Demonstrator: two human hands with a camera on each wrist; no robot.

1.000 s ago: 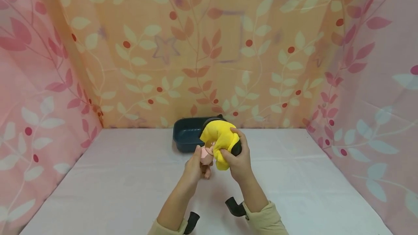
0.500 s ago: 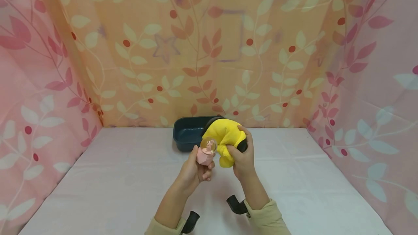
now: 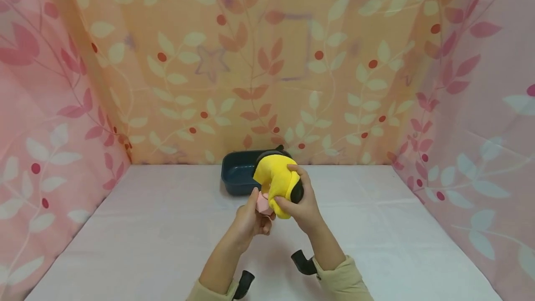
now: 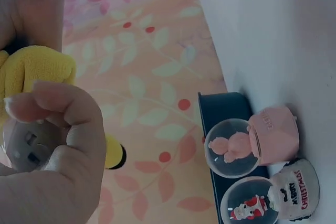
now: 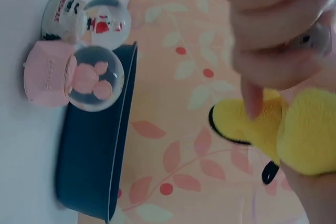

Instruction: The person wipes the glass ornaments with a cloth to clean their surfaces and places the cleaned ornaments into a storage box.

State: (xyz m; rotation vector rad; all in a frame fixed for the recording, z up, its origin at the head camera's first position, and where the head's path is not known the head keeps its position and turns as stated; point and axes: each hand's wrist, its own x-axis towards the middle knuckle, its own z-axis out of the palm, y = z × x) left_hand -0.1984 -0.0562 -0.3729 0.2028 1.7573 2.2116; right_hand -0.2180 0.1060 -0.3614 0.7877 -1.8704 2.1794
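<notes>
My left hand [image 3: 246,222] grips a small snow globe by its pink faceted base [image 3: 263,204]. A bunched yellow towel [image 3: 277,178] with black edging is in my right hand [image 3: 307,206], pressed against the globe and covering its dome in the head view. The left wrist view shows part of that held globe [image 4: 31,148] behind curled fingers [image 4: 79,108]. A black hanging loop [image 5: 270,172] on the towel appears in the right wrist view.
Behind the hands a dark blue basin [image 3: 238,171] stands by the patterned curtain [image 3: 175,59]. In the left wrist view, a pink snow globe [image 4: 273,135] and a white Christmas snow globe [image 4: 299,190] stand beside it. Black bent fittings [image 3: 304,263] sit at both wrists.
Half a second ago the towel was drawn off to the right, baring the globe's dome and figure. Now it has moved back left over the dome, much as one second ago.
</notes>
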